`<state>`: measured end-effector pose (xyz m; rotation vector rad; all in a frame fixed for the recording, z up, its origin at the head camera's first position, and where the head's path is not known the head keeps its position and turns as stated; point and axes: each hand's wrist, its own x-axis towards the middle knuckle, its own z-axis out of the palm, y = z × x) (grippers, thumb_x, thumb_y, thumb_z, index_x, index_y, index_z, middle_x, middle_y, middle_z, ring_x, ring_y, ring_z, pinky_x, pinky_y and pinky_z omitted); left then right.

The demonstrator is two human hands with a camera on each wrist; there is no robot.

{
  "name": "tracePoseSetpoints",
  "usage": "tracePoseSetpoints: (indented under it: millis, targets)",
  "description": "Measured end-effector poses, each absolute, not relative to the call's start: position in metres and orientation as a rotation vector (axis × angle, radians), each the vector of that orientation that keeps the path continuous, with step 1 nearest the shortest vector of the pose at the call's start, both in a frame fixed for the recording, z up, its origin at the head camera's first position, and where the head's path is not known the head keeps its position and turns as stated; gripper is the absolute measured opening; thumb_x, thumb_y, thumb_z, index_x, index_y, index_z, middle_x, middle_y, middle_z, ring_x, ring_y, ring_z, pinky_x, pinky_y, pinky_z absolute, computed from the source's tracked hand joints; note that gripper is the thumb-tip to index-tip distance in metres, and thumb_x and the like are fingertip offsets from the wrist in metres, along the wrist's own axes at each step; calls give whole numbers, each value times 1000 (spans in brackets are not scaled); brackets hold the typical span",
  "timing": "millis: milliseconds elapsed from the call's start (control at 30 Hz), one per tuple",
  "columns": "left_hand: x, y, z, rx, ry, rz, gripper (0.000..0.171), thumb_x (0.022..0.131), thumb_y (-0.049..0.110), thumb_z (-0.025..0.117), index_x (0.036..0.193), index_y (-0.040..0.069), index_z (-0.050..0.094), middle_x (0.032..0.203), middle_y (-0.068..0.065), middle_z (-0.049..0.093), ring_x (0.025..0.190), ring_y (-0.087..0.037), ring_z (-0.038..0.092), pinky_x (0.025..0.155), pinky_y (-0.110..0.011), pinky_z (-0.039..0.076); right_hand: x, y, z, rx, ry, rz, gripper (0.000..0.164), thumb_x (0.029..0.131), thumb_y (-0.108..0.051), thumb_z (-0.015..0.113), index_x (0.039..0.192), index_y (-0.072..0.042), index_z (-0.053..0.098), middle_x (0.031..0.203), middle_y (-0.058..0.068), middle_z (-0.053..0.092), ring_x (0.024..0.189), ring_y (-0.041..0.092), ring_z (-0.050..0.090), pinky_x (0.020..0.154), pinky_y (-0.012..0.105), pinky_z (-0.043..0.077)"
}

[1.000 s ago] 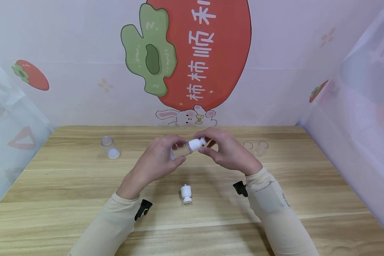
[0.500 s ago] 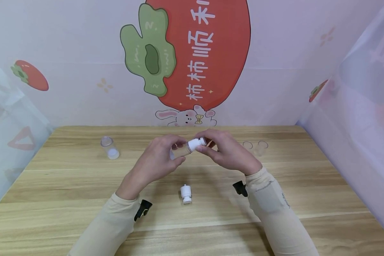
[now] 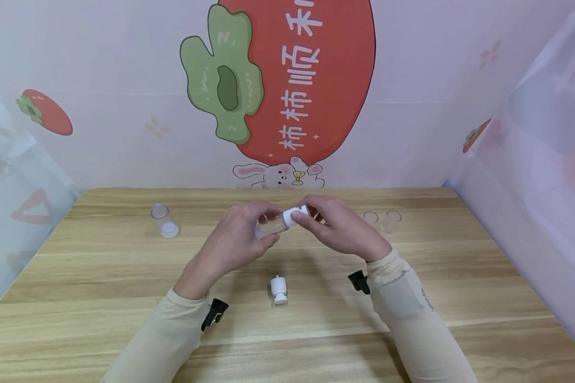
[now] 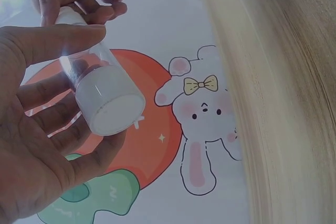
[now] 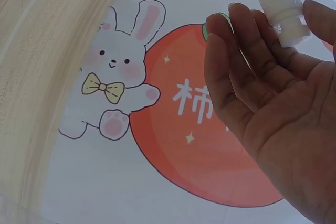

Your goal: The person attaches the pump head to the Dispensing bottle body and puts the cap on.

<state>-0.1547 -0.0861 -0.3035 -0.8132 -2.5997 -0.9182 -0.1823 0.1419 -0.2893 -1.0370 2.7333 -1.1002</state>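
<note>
Pump (image 3: 289, 218) in line with the bottle (image 3: 270, 229), centre of the frame

The left hand (image 3: 239, 233) curls round the clear bottle, tilted with its base to lower left; the right hand (image 3: 339, 226) pinches the white pump at its mouth. Turning it cleanly probably calls for a still bottle, one shared axis and light, even thumb pressure. Both hands angle inward, raised above the bench (image 3: 100, 287).

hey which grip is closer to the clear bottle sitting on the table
Left. The left grip is to the right of the clear bottle, not touching it; the right grip is farther right, on the held white pump top.
</note>
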Motion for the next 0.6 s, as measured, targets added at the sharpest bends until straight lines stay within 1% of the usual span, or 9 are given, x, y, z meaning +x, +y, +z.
tracePoseSetpoints:
  millis: [100, 200, 267, 367, 467, 533, 600]
  targets:
    - [-154, -86, -303, -817, -2598, -920, 37, 78, 6, 87, 113, 5, 73, 101, -6, 71, 89, -21, 65, 78, -38, 55, -183, 142, -290, -1014, 2750, -1088, 18, 104, -29, 59, 100, -13, 68, 81, -4, 61, 73, 18, 56, 68, 32, 51]
    - [-154, -85, -303, -820, -2596, -921, 37, 78, 6, 87, 112, 4, 73, 102, -7, 71, 89, -22, 66, 78, -38, 55, -183, 142, -291, -987, 2768, -1070, 22, 105, -31, 58, 95, -14, 66, 73, -2, 54, 66, 18, 50, 60, 32, 45]
    - [-153, -85, -302, -825, -2593, -923, 37, 78, 5, 87, 112, 4, 73, 102, -8, 72, 89, -24, 66, 78, -38, 55, -183, 142, -291, -972, 2779, -1056, 24, 105, -33, 56, 93, -15, 65, 69, -1, 49, 62, 17, 46, 57, 32, 41]
    - [-153, -85, -302, -831, -2590, -925, 37, 78, 5, 86, 113, 4, 73, 103, -9, 72, 90, -25, 67, 78, -38, 55, -183, 141, -291, -957, 2792, -1034, 26, 106, -35, 54, 93, -16, 66, 66, -1, 45, 58, 16, 42, 55, 32, 39]
    - [-154, -85, -302, -830, -2590, -927, 38, 79, 5, 86, 114, 4, 73, 103, -8, 72, 90, -25, 67, 78, -38, 55, -183, 142, -291, -955, 2800, -1036, 28, 106, -37, 53, 92, -16, 65, 65, -1, 44, 57, 16, 40, 55, 32, 38]
    - [-154, -85, -303, -828, -2592, -931, 38, 79, 5, 86, 114, 4, 73, 103, -8, 72, 90, -24, 66, 78, -38, 55, -183, 142, -291, -959, 2802, -1046, 28, 106, -38, 53, 92, -17, 65, 66, -1, 46, 59, 17, 42, 55, 32, 39]
    - [-154, -85, -302, -824, -2597, -931, 38, 79, 6, 86, 114, 4, 73, 103, -7, 72, 90, -24, 66, 79, -38, 55, -183, 143, -291, -962, 2803, -1060, 28, 106, -39, 53, 93, -17, 65, 70, -2, 51, 62, 18, 47, 57, 33, 42]
